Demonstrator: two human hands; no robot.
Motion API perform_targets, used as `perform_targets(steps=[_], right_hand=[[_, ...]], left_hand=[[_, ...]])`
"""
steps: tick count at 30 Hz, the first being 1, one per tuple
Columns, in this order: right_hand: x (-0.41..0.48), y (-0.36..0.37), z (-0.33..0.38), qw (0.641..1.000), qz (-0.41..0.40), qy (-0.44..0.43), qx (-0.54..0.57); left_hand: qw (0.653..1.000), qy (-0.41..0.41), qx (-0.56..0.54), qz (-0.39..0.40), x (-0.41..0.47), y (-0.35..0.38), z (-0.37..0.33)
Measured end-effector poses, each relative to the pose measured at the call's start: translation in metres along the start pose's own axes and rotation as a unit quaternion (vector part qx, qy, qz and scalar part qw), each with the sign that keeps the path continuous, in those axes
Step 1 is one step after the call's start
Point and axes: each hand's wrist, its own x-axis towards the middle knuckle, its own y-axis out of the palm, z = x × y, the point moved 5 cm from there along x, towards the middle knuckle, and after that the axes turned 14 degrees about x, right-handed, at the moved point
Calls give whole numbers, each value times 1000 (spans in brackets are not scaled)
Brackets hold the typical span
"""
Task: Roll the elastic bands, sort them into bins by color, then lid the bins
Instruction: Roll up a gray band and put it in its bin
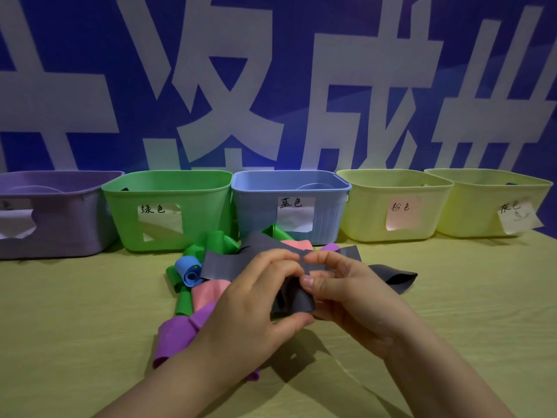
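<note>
Over the middle of the yellow-green wooden tabletop [90, 297], both hands hold a flat dark grey elastic band [223, 267] just above a loose pile of other bands. The left hand [259, 297] has its fingers curled over the band's top edge and its thumb tucked under the lower fold. The right hand [346, 294] meets it fingertip to fingertip, pinching the same strip between curled fingers and thumb. A partly rolled section of the band sits between the two palms. Its free end trails left across the pile, near a rolled light blue band [188, 270]. Crumpled green bands [220, 241], a pink band [208, 292] and a wide purple band [177, 333] lie to the left, partly under the left wrist. A separate dark grey fold [394, 276] rests on the table to the right; whether it joins the held strip cannot be told. Along the back stand five open plastic bins with paper labels: a purple bin [69, 230], a green bin [211, 212], a pale blue ribbed bin [259, 212] and two pale yellow bins [361, 212] [470, 212]
</note>
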Motion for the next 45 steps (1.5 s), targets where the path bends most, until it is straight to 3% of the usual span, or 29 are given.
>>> perform_targets(steps=[10, 15, 19, 25, 30, 35, 39, 45], right_hand=[[-1, 0, -2, 1000, 16, 24, 11], [-5, 5, -1, 998, 34, 8, -45], [-3, 4, -1, 992, -10, -33, -122], [0, -4, 1, 997, -30, -25, -69], [0, -3, -1, 999, -17, -3, -27], [-1, -1, -1, 996, 2, -1, -88], [-1, -1, 2, 976, -52, -65, -201], [-1, -2, 2, 984, -30, -59, -167]], left_hand=[[1000, 18, 18, 10, 0, 0, -3], [999, 18, 28, 8, 1, 0, -1], [1000, 15, 18, 12, 0, 1, -1], [999, 4, -1, 32, 0, 4, 5], [1000, -9, -4, 5, -1, 1, 6], [1000, 1, 15, -4, 0, 0, 2], [999, 18, 31, 9, -1, 3, -2], [1000, -9, 13, 0, 0, 4, 3]])
